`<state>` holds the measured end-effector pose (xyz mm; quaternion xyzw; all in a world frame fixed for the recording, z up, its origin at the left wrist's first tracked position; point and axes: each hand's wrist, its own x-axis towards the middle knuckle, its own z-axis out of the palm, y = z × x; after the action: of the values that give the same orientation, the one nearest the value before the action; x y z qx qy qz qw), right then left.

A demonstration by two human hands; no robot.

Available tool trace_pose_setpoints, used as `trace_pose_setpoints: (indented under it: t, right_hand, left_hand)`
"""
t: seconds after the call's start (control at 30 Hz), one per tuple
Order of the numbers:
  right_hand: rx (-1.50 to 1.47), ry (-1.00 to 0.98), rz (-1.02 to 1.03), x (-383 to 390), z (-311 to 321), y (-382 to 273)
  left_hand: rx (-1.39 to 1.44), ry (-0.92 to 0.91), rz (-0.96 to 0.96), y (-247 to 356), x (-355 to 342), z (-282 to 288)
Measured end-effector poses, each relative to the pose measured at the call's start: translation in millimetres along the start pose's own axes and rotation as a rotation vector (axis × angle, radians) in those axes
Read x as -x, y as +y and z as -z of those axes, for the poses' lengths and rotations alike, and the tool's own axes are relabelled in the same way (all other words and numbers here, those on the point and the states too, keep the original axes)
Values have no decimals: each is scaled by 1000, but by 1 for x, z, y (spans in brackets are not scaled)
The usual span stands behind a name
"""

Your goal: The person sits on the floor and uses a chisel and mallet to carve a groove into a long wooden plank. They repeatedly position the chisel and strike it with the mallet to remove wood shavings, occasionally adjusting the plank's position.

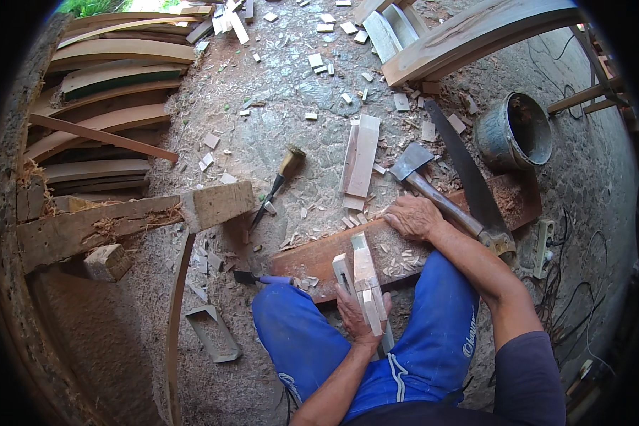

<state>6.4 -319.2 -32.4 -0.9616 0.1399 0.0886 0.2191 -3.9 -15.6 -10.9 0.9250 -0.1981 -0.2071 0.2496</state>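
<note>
The left hand (355,312) was closed around a pale wood strip (368,280), held over the near edge of a reddish plank (319,259) on the floor. The right hand (413,216) lay flat and open on the plank, touching a hatchet (433,186). A handsaw (465,170) lay just right; a chisel (277,181) lay farther left.
</note>
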Motion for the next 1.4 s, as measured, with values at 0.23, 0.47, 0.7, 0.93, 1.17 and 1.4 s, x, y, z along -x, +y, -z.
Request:
trace_pose_setpoints:
  t: [0.23,0.47,0.7,0.93,1.17,1.4]
  right_hand:
    - [37,90,46,-5,-12,2]
    - [26,75,24,-5,-10,0]
    - [24,23,-5,-5,-9,1]
    - [10,4,-11,-8,-8,0]
    - [54,30,13,-5,-12,2]
    - [216,-104,74,-9,-10,-2]
  left_hand:
    - [24,-21,36,-3,4,0]
    - [24,-22,35,-7,4,4]
    - [35,-28,45,-11,10,0]
    - [-11,-1,40,-13,16,-7]
    - [-50,74,-53,15,0,15]
    - [6,49,42,23,-2,23]
